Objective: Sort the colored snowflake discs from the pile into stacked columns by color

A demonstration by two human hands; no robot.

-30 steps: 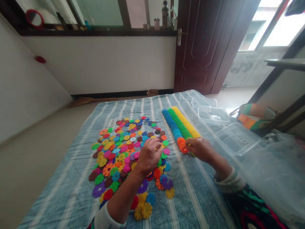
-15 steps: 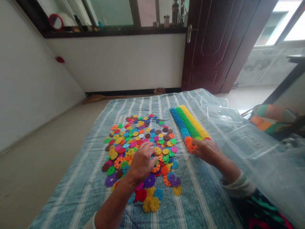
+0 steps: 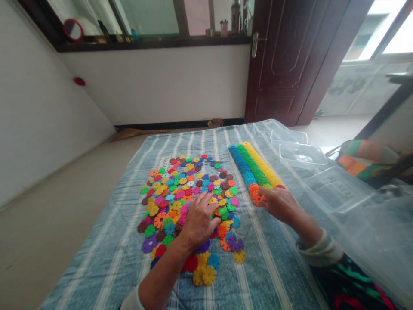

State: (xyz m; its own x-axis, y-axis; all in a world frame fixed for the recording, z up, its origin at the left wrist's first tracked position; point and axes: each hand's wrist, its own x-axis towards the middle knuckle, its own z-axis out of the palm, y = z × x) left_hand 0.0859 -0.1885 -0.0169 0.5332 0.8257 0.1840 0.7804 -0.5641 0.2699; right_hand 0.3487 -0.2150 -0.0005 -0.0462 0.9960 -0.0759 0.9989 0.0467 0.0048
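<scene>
My left hand (image 3: 199, 217) is over the loose discs, my right hand (image 3: 279, 202) at the near end of the rows.
Left: forearm angled forward and inward, palm down, fingers loosely spread, thumb apart, above the multicoloured, notched, flower-shaped plastic discs (image 3: 161, 219) heaped on the blue-and-white striped cloth (image 3: 106, 228). Right: forearm reaching in from the right, wrist low, fingers curled narrow beside the orange disc stack (image 3: 256, 197), which ends the blue row (image 3: 240, 161); the green row (image 3: 253, 165) and yellow row (image 3: 260, 163) lie alongside. I cannot tell whether its hidden fingertips grip anything.
</scene>
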